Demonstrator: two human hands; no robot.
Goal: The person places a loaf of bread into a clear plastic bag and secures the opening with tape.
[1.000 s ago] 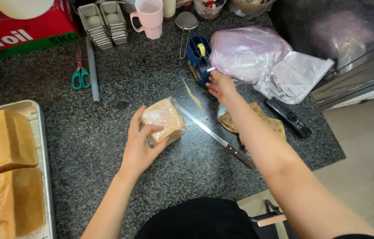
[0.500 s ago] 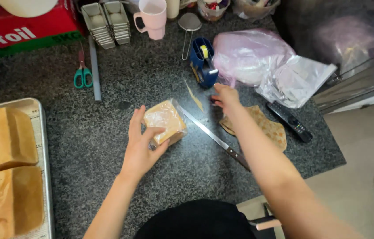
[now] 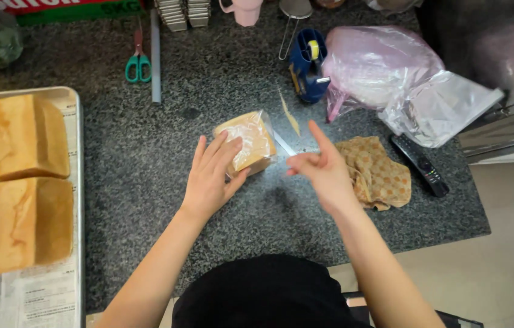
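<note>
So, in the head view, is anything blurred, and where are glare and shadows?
Head view: the right hand is motion-blurred; the left hand and wrapped bread look sharp. Soft glare lies on the plastic bags. A faint shadow falls under the right hand on the counter; light is even.

A square slice of pale golden bread wrapped in clear plastic film (image 3: 248, 143) lies tilted on the dark speckled granite counter (image 3: 147, 158), well to the right of the metal tray (image 3: 78, 200). Its upper face shows, and the film bunches loosely along its right edge.
</note>
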